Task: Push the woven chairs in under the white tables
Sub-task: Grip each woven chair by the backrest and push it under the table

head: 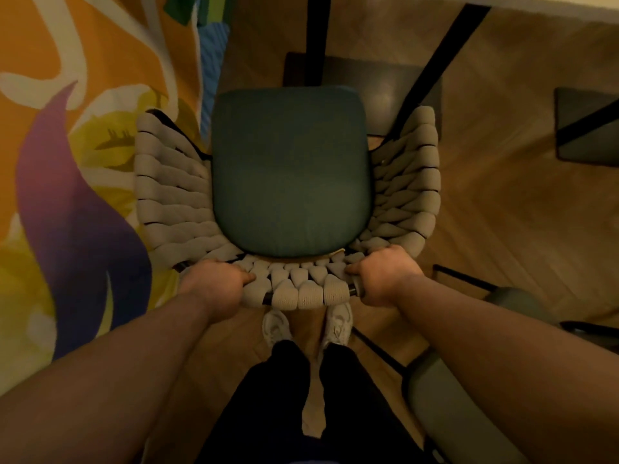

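To the left of the chair [294, 291], a wall [67, 162] painted in orange, purple and yellow is running just beside its left arm. The left hand [217, 284] is gripping the left end of the chair's woven back rail, fingers curling over toward the seat. Between the hands the thick grey weave is showing, and beyond it a green cushion [291, 172] is lying on the seat. The right hand [382, 276] is gripping the rail's right end, fingers wrapping round it. The chair is standing on the wood floor [502, 202] straight ahead of the person, with white shoes [276, 324] showing just behind its back. Beyond the chair, up and to the right, the white edge of the counter [569, 1] is showing, and its black legs [432, 68] are slanting down toward the chair's right arm. Right of the chair, a second chair [452, 396] with grey-green padding is standing by the right forearm.
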A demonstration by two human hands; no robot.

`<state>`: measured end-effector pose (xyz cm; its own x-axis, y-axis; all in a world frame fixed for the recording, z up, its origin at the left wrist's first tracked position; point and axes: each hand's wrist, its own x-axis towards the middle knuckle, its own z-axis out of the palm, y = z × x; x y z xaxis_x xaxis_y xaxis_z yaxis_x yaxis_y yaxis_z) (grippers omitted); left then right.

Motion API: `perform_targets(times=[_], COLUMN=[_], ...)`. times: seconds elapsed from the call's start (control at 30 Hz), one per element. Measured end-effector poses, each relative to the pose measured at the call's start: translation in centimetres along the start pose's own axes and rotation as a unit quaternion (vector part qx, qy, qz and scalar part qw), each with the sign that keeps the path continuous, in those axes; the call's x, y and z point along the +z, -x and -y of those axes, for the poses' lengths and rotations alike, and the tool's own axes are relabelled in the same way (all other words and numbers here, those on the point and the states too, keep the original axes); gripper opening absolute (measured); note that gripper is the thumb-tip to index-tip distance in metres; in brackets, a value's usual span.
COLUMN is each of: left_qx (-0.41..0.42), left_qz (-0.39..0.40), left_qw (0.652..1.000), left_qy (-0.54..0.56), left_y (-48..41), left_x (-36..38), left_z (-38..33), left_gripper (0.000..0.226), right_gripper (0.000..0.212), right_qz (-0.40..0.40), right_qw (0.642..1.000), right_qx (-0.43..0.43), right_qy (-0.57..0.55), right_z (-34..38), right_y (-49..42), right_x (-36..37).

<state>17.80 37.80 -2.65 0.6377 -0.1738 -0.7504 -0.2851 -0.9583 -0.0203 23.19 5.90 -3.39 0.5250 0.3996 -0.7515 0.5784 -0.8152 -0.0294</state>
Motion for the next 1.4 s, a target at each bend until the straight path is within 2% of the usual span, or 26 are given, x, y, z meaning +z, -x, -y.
perform_targets(times=[0.17, 0.37, 0.53, 0.8, 1.1, 1.27, 1.4], left_qx=[0.003, 0.037, 0.040, 0.018, 0.017, 0.017, 0.019], left_qz=[-0.001, 0.011, -0.007, -0.030, -0.015, -0.010, 0.016], left_qw=[1.000, 0.999, 0.998, 0.999, 1.000, 1.000, 0.999], left_qy=[-0.003, -0.033, -0.052, -0.024, 0.012, -0.001, -0.031], left_y=[0.4, 2.3, 3.0, 2.6, 4.4, 5.3, 6.1], left_x=[0.2, 1.4, 2.1, 2.8, 4.5, 3.7, 2.8], left_z=[0.3, 3.5, 5.4, 5.6, 3.4, 3.0, 2.0], left_gripper=[0.056, 0.051, 0.058, 0.053, 0.050, 0.050, 0.064], right_gripper=[0.036, 0.034, 0.033, 0.035, 0.035, 0.045, 0.066], right_qz=[0.006, 0.007, -0.029, -0.078, -0.074, -0.151, -0.217], right_qw=[0.999, 0.997, 0.992, 0.985, 0.982, 0.963, 0.934], right_qx=[0.035, 0.062, 0.099, 0.136, 0.157, 0.173, 0.160], right_qy=[-0.008, -0.055, -0.071, -0.078, -0.080, -0.144, -0.236], right_z=[1.7, 7.6, 11.4, 11.9, 12.5, 13.3, 13.0], right_y=[1.0, 2.3, 3.0, 2.6, 4.6, 5.8, 9.1], right_x=[-0.4, 1.2, 2.5, 3.0, 4.3, 5.7, 7.7])
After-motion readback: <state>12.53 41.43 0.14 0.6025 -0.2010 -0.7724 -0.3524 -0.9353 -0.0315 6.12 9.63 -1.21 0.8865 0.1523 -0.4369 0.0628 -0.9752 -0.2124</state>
